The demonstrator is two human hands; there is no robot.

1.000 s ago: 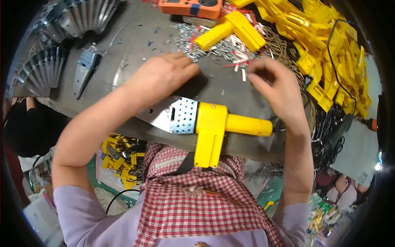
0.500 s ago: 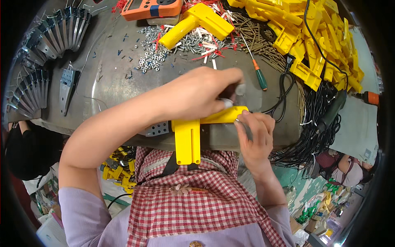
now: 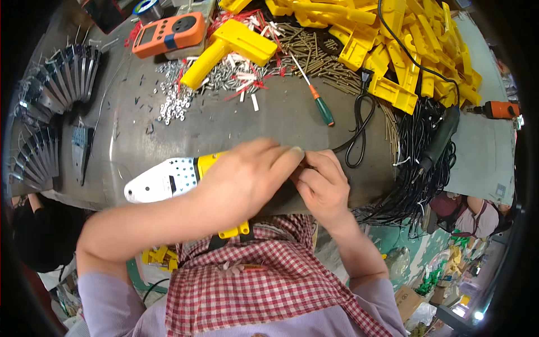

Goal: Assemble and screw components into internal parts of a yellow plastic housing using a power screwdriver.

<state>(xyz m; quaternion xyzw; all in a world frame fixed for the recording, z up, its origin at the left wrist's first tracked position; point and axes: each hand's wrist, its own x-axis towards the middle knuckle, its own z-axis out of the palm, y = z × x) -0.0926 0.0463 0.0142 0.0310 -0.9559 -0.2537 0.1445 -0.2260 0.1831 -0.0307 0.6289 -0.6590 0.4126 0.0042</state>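
Note:
A yellow plastic pistol-shaped housing (image 3: 208, 163) lies at the table's near edge, mostly hidden under my left hand. From its left end sticks out a shiny tapered metal plate (image 3: 160, 181) with rows of small holes. My left hand (image 3: 244, 175) reaches across the housing, fingers closed and slightly blurred. Its fingertips meet those of my right hand (image 3: 323, 190), which is closed in a pinch near the handle end. What either hand's fingers hold is hidden.
Beyond the hands lie a screwdriver (image 3: 321, 104), a loose yellow housing (image 3: 247, 42), an orange meter (image 3: 171, 35), and scattered nuts (image 3: 171, 109) and screws. Yellow shells (image 3: 393, 67) pile up at the far right, above black cables (image 3: 432, 151). Metal plates (image 3: 73, 78) stand at left.
The metal plate has come into view to the left of my left arm. My left hand has moved down over the housing, and its fingers now meet the right hand's. The whole view has shifted.

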